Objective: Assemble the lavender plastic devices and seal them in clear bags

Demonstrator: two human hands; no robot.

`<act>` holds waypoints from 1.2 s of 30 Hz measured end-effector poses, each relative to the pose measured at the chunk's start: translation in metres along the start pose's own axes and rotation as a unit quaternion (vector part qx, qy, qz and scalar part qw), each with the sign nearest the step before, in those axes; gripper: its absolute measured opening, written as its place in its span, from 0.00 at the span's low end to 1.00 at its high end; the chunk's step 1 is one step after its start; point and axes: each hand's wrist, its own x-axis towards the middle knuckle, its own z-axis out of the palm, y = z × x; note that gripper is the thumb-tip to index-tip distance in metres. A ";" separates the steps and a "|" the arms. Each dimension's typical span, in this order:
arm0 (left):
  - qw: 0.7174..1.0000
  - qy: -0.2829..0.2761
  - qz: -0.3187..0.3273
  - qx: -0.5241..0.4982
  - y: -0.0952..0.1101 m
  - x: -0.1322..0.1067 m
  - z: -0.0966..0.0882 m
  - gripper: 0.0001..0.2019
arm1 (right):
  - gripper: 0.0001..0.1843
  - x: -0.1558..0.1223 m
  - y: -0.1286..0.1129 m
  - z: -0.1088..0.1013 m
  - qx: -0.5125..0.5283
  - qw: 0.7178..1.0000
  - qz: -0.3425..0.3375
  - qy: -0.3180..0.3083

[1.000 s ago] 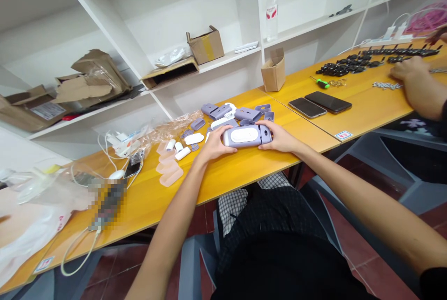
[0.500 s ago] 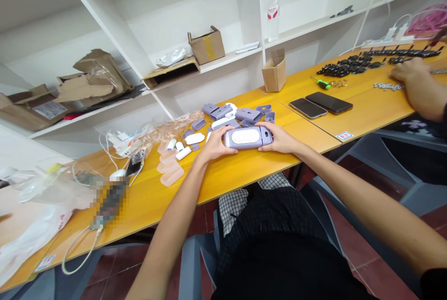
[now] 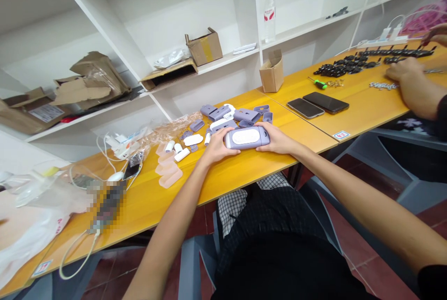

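Head view: the purple case (image 3: 247, 138), with a white oval panel on its top face, lies lengthwise on the worktop (image 3: 244, 172) near the middle of the picture. The left hand (image 3: 218, 147) wraps its 9 o'clock end and the right hand (image 3: 275, 139) its 3 o'clock end. Both have their fingers curled closed around it, thumbs on the near side.

Each hand grips only an end, so uneven pressure could probably twist the case or pop the white panel out of its seat. Whether that panel is fully seated cannot be told from here.

A heap of loose purple parts (image 3: 244, 114) sits just beside the case at 12 o'clock. A push away from the body would likely knock into them and scatter them.

The white caps (image 3: 178, 148) at 9 o'clock look round and could roll if the left elbow swings out. The pink pieces (image 3: 167, 174) at 8 o'clock lie in the same sweep.

The worktop edge is near at 6 o'clock, so a slip toward the lap could drop the case to the floor.

Two phones (image 3: 317, 104) at 2 o'clock and another person's hand (image 3: 401, 74) farther out are well apart and seem out of harm's way.
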 end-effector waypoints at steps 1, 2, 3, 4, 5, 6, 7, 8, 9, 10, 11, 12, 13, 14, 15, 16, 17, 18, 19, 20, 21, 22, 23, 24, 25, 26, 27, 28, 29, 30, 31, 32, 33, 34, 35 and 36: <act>1.000 0.001 0.002 0.000 0.000 0.000 0.000 0.40 | 0.47 0.000 -0.001 0.000 0.001 1.000 0.002 0.000; 1.000 0.001 0.004 0.000 0.000 0.000 0.000 0.40 | 0.46 0.000 -0.001 0.000 0.002 1.000 0.005 0.000; 1.000 0.001 0.006 -0.002 -0.001 0.001 0.000 0.40 | 0.46 0.000 -0.002 0.000 0.005 1.000 0.009 0.000; 1.000 0.000 0.007 -0.004 -0.002 0.001 -0.001 0.40 | 0.48 0.000 -0.003 0.000 0.013 1.000 0.014 -0.001; 1.000 -0.001 0.005 -0.009 -0.003 0.001 -0.002 0.40 | 0.51 0.000 -0.003 -0.001 0.027 0.999 0.018 0.000; 1.000 -0.002 0.001 -0.016 -0.004 0.002 -0.003 0.40 | 0.55 -0.001 -0.004 -0.001 0.048 0.999 0.023 0.002; 1.000 -0.001 -0.008 -0.026 -0.005 0.002 -0.004 0.40 | 0.60 -0.002 -0.004 -0.002 0.076 0.997 0.031 0.005; 0.999 0.002 -0.018 -0.039 -0.007 0.002 -0.006 0.41 | 0.65 -0.003 -0.004 -0.002 0.110 0.993 0.044 0.006; 0.998 0.008 -0.030 -0.056 -0.009 0.002 -0.008 0.41 | 0.68 -0.003 -0.005 -0.003 0.147 0.987 0.061 0.006; 0.996 0.015 -0.041 -0.075 -0.011 0.002 -0.011 0.41 | 0.69 -0.004 -0.005 -0.004 0.182 0.980 0.082 0.007; 0.994 0.022 -0.052 -0.093 -0.013 0.002 -0.015 0.41 | 0.67 -0.004 -0.005 -0.004 0.214 0.971 0.103 0.009; 0.992 0.031 -0.061 -0.107 -0.016 0.001 -0.018 0.41 | 0.65 -0.004 -0.006 -0.004 0.239 0.963 0.120 0.018; 0.990 0.040 -0.070 -0.115 -0.018 0.001 -0.022 0.42 | 0.62 -0.004 -0.006 -0.004 0.258 0.957 0.131 0.032; 0.989 0.049 -0.079 -0.117 -0.020 0.000 -0.025 0.42 | 0.59 -0.003 -0.007 -0.004 0.268 0.953 0.135 0.050; 0.988 0.057 -0.087 -0.112 -0.023 -0.001 -0.028 0.42 | 0.54 -0.003 -0.007 -0.003 0.272 0.951 0.133 0.065; 0.988 0.064 -0.093 -0.104 -0.024 -0.001 -0.030 0.42 | 0.49 -0.002 -0.007 -0.003 0.270 0.951 0.129 0.073; 0.988 0.069 -0.097 -0.096 -0.026 -0.001 -0.032 0.42 | 0.43 -0.002 -0.007 -0.002 0.266 0.954 0.122 0.071; 0.989 0.069 -0.098 -0.091 -0.026 -0.001 -0.032 0.42 | 0.37 -0.001 -0.007 -0.002 0.260 0.956 0.117 0.061; 0.989 0.065 -0.099 -0.090 -0.027 -0.001 -0.032 0.42 | 0.31 -0.001 -0.006 -0.001 0.255 0.959 0.116 0.047; 0.989 0.059 -0.098 -0.093 -0.026 -0.001 -0.031 0.42 | 0.27 -0.001 -0.005 -0.001 0.251 0.960 0.121 0.035; 0.989 0.050 -0.097 -0.097 -0.025 -0.001 -0.029 0.42 | 0.25 -0.001 -0.005 -0.001 0.249 0.959 0.131 0.025; 0.990 0.040 -0.096 -0.100 -0.024 -0.001 -0.027 0.42 | 0.23 -0.001 -0.004 -0.002 0.248 0.958 0.144 0.019; 0.990 0.030 -0.097 -0.098 -0.022 -0.002 -0.026 0.42 | 0.23 -0.001 -0.003 -0.002 0.250 0.955 0.159 0.016; 0.991 0.020 -0.099 -0.089 -0.021 -0.002 -0.024 0.42 | 0.22 -0.001 -0.002 -0.003 0.252 0.952 0.171 0.012; 0.992 0.009 -0.104 -0.074 -0.020 -0.002 -0.023 0.42 | 0.22 -0.001 -0.002 -0.003 0.255 0.951 0.176 0.007; 0.992 -0.002 -0.111 -0.057 -0.019 -0.003 -0.022 0.42 | 0.22 -0.001 -0.001 -0.003 0.256 0.951 0.175 0.001; 0.992 -0.013 -0.119 -0.038 -0.019 -0.003 -0.022 0.42 | 0.22 0.000 0.000 -0.004 0.255 0.952 0.170 -0.004; 0.991 -0.022 -0.129 -0.022 -0.019 -0.004 -0.021 0.42 | 0.21 0.000 0.000 -0.004 0.253 0.953 0.164 -0.008; 0.990 -0.032 -0.137 -0.008 -0.020 -0.005 -0.021 0.43 | 0.21 0.000 0.001 -0.004 0.250 0.955 0.160 -0.013; 0.989 -0.042 -0.141 0.002 -0.020 -0.005 -0.020 0.42 | 0.20 0.000 0.003 -0.004 0.247 0.956 0.158 -0.018; 0.988 -0.054 -0.141 0.011 -0.020 -0.006 -0.020 0.42 | 0.20 0.000 0.004 -0.003 0.245 0.956 0.160 -0.022; 0.988 -0.066 -0.137 0.023 -0.021 -0.006 -0.019 0.42 | 0.20 0.000 0.006 -0.003 0.242 0.956 0.163 -0.026; 0.988 -0.076 -0.131 0.035 -0.021 -0.007 -0.018 0.42 | 0.20 0.000 0.007 -0.003 0.239 0.956 0.167 -0.029; 0.988 -0.084 -0.124 0.046 -0.021 -0.007 -0.017 0.42 | 0.20 0.000 0.009 -0.003 0.236 0.956 0.170 -0.031; 0.987 -0.089 -0.119 0.056 -0.021 -0.007 -0.016 0.42 | 0.20 0.000 0.011 -0.002 0.233 0.957 0.172 -0.030; 0.987 -0.092 -0.116 0.064 -0.021 -0.007 -0.015 0.42 | 0.20 -0.001 0.012 -0.001 0.230 0.957 0.172 -0.028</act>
